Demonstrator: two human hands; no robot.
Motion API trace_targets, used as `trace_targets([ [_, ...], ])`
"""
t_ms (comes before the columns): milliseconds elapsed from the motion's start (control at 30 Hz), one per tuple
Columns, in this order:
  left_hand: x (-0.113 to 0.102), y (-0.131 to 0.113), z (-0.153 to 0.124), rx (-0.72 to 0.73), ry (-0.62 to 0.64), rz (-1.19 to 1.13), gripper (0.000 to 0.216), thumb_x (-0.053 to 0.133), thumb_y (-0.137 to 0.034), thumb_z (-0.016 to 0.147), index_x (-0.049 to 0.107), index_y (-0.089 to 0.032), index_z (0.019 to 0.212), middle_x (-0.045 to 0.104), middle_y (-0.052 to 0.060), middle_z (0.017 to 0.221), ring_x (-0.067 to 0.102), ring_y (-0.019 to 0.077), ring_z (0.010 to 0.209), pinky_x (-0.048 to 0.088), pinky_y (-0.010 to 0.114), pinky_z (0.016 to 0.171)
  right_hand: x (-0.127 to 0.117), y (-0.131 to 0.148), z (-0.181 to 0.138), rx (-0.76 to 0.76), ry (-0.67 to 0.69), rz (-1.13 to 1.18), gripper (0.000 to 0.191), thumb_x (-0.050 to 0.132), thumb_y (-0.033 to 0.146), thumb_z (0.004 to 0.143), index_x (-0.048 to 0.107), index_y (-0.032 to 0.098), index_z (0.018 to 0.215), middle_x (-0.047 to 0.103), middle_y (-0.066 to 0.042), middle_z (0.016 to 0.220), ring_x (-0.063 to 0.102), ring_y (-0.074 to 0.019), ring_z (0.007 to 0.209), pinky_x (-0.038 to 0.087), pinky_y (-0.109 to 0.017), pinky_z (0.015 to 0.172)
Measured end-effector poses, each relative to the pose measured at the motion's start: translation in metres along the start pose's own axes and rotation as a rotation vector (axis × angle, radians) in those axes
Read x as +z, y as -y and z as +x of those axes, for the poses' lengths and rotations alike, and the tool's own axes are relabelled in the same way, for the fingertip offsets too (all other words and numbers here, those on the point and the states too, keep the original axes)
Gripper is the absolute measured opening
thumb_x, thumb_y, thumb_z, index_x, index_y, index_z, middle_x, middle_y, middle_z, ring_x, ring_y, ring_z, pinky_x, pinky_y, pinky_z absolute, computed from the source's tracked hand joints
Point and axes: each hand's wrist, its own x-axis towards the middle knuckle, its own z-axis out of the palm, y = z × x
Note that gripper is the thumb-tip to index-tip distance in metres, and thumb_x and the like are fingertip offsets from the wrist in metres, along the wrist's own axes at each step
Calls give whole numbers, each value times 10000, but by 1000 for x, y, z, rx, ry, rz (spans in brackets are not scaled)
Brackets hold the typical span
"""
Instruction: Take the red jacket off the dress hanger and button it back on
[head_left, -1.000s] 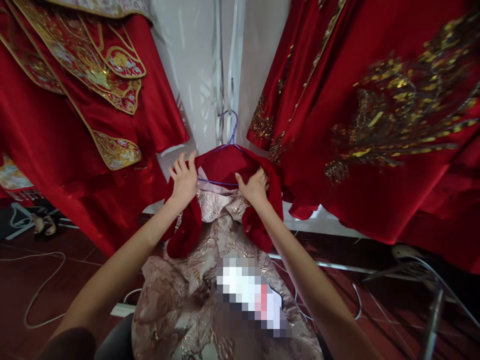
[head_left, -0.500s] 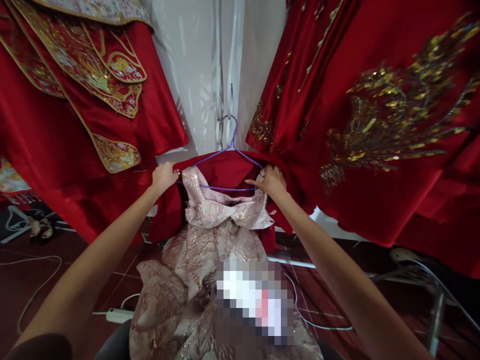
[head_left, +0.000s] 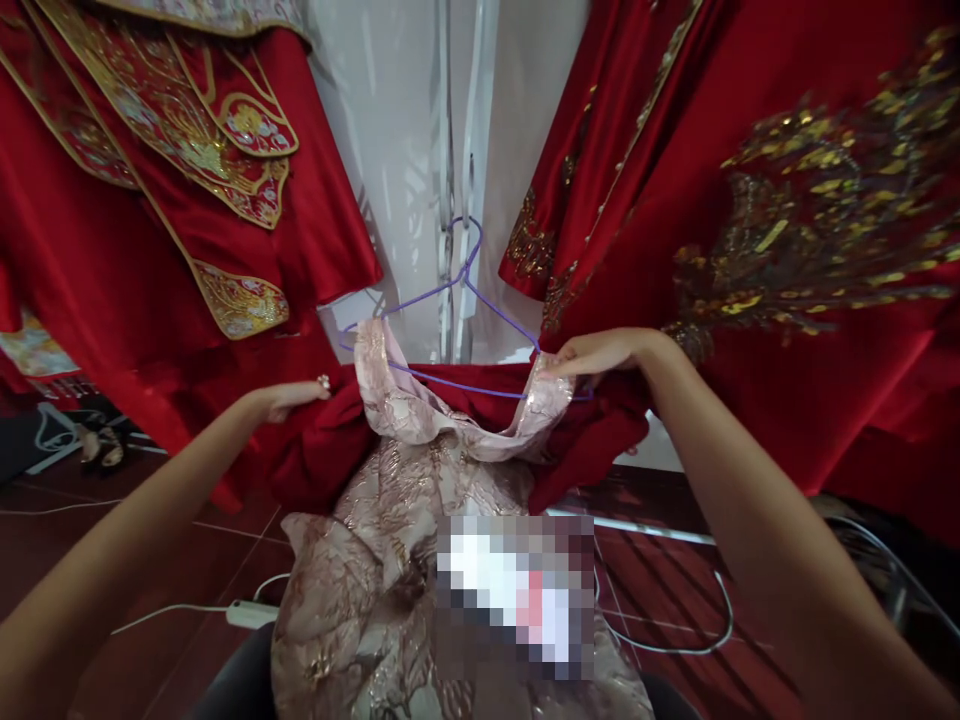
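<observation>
A purple wire hanger (head_left: 499, 308) hangs at the middle, carrying a pale pink brocade dress (head_left: 420, 470) with metallic threads. A plain red garment (head_left: 319, 450) is gathered behind the dress, at both sides of its bodice. My left hand (head_left: 292, 398) is closed on the red garment's left edge, beside the dress strap. My right hand (head_left: 607, 352) grips the red garment's right side; its thumb side lies against the right strap, and fingertips show below the red cloth. The dress skirt drapes toward me over my lap. A pixelated patch hides part of the skirt.
Embroidered red robes (head_left: 322, 180) hang at left; a red gown (head_left: 795, 380) with gold sequins hangs at right. Behind is a white pole (head_left: 480, 120). A power strip (head_left: 251, 613), a looping cable (head_left: 675, 648) and shoes (head_left: 101, 445) lie on the tiled floor.
The red garment has slid down from the hanger's shoulders and bunched at the sides. My left hand has moved left and down, my right hand to the right. The bodice has tilted.
</observation>
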Motion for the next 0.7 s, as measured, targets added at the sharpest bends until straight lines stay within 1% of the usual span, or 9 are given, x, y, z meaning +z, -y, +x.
trace_targets([
  [133, 17, 13, -4, -98, 419, -22, 275, 753, -286, 528, 582, -165, 707, 671, 11, 719, 611, 201, 784, 496, 280, 660, 15, -18, 1, -105, 11, 81, 489, 593, 674, 612, 718, 228, 767, 678, -54, 712, 614, -206, 691, 491, -306, 586],
  [200, 18, 6, -2, -110, 570, 42, 362, 790, -271, 494, 605, -155, 783, 672, 47, 831, 612, 209, 820, 500, 283, 678, 18, -26, 3, -167, -113, 163, 467, 587, 649, 643, 715, 217, 768, 685, -50, 735, 616, -206, 709, 491, -306, 620],
  [233, 17, 0, 2, -66, 564, 26, 407, 789, -295, 517, 605, -159, 854, 661, 69, 908, 608, 215, 858, 501, 290, 694, 19, -29, 4, -190, -200, 221, 463, 576, 639, 663, 709, 213, 783, 687, -48, 751, 614, -202, 713, 488, -304, 631],
  [300, 16, -17, 14, 128, 350, -101, 484, 719, -398, 637, 552, -197, 1044, 602, 104, 1082, 582, 213, 957, 500, 302, 732, 21, -33, 9, -238, -384, 354, 450, 559, 616, 696, 691, 210, 839, 685, -44, 782, 608, -186, 710, 480, -293, 629],
  [433, 18, -53, 53, 562, -311, -253, 474, 434, -526, 833, 428, -256, 1222, 506, 97, 1225, 539, 174, 1015, 476, 281, 758, 27, -38, 23, -287, -559, 565, 381, 621, 547, 686, 659, 211, 863, 673, -33, 770, 589, -153, 645, 461, -272, 581],
  [500, 18, -67, 68, 634, -392, -89, 430, 438, -528, 823, 543, -206, 1089, 582, 66, 1070, 549, 155, 901, 453, 248, 723, 30, -40, 28, -287, -606, 606, 366, 653, 533, 663, 662, 212, 840, 672, -29, 765, 586, -147, 631, 459, -266, 567],
  [567, 17, -76, 76, 641, -371, 99, 415, 465, -529, 795, 617, -154, 881, 607, 32, 827, 526, 132, 732, 416, 220, 639, 32, -42, 31, -304, -686, 615, 354, 674, 528, 645, 671, 214, 808, 673, -23, 770, 591, -144, 644, 463, -262, 582],
  [633, 14, -79, 77, 653, -390, 195, 434, 447, -528, 791, 615, -131, 737, 554, 6, 649, 465, 112, 608, 358, 207, 553, 32, -43, 32, -317, -768, 619, 341, 693, 523, 624, 678, 216, 771, 674, -16, 759, 597, -144, 656, 469, -259, 602],
  [700, 11, -76, 72, 673, -505, 229, 440, 413, -507, 805, 590, -128, 668, 495, -9, 564, 410, 101, 547, 294, 205, 502, 31, -47, 32, -308, -837, 650, 335, 700, 519, 615, 682, 221, 767, 683, -18, 770, 611, -155, 677, 479, -265, 618],
])
